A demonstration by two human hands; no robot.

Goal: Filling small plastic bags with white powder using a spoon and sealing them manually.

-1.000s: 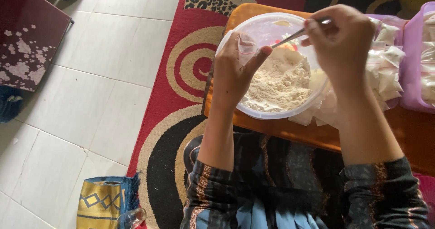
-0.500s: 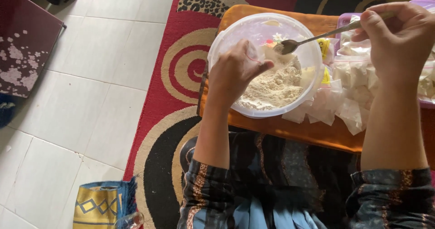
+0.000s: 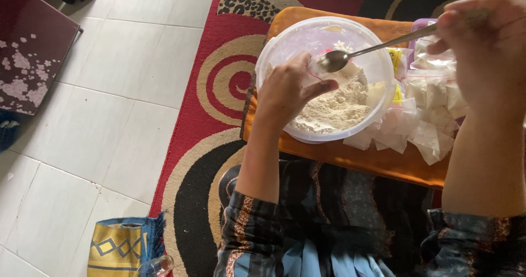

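Note:
A clear round plastic tub (image 3: 378, 69) holds pale powder (image 3: 339, 107) and stands on an orange tray (image 3: 350, 159). My left hand (image 3: 287, 90) hovers over the tub's left side, pinching a small clear plastic bag (image 3: 315, 69) between thumb and fingers. My right hand (image 3: 487, 41) is raised at the right and grips a metal spoon (image 3: 378, 46) by its handle. The spoon's bowl sits right at the bag's mouth, above the powder.
Small filled plastic packets (image 3: 427, 112) lie piled on the tray right of the tub, beside a purple container (image 3: 416, 25). A red patterned rug (image 3: 219, 80) lies under the tray, white floor tiles (image 3: 98, 123) to the left, a dark cabinet (image 3: 27, 63) and a yellow-blue bag (image 3: 118, 247).
My right hand has pulled away to the right, drawing the spoon out so its bowl now meets the small bag. My left hand stayed over the tub.

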